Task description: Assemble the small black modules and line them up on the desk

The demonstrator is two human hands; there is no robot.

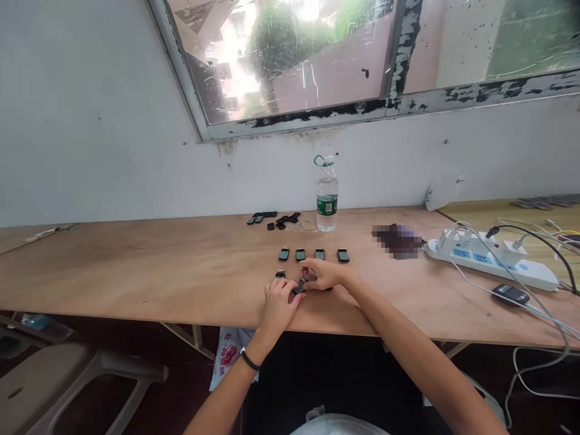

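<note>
Between my two hands, just above or on the wooden table point(149, 260), is a small black device with a grey screen point(299, 286). The fingers of my left hand point(277, 305) are closed on its left and near side. From the right, my right hand point(321, 275) pinches it at the top and edge. Behind them lies a row of several similar black devices with greenish-grey screens point(283, 254). Another such device point(280, 275) shows just past my left fingertips. A dark piece point(329, 288) peeks out under my right hand, mostly hidden.
Black casings point(281, 225) and tiny loose parts point(296, 225) lie near the wall. A large water bottle point(327, 205) stands beside them. To the right are a blurred dark item point(399, 241), a white power strip point(493, 263) with cables, and a black gadget point(510, 295).
</note>
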